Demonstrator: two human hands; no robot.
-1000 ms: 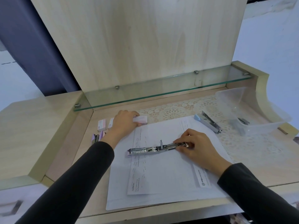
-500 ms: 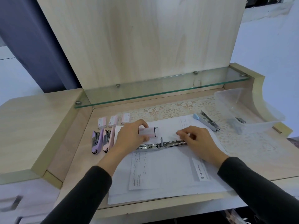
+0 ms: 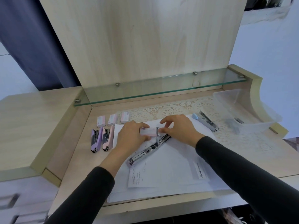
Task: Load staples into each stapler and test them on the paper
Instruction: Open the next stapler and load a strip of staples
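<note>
While the left hand (image 3: 131,136) grips a staple box (image 3: 148,132), the right hand (image 3: 179,128) pinches what looks like its slid-out end, both just above the opened stapler (image 3: 148,151), which lies slantwise on the paper (image 3: 169,172) under the wrists, on the desk (image 3: 76,160).

The desk (image 3: 32,118) is pale wood with a faint grain; the lace mat (image 3: 178,109) at the far side is cream with a round floral pattern; the paper (image 3: 169,172) is white with dark print. At the left lie a lilac stapler (image 3: 95,140) and a pink stapler (image 3: 107,139); the three far boxes (image 3: 112,119) are pale pink and white, as is the middle staple box (image 3: 148,132). The open stapler (image 3: 150,148) is shiny silver; the right stapler (image 3: 206,120) is silver with a light blue end. The tub (image 3: 226,101) is clear, with something grey inside, perhaps metal; the sleeves (image 3: 242,175) are black.
</note>
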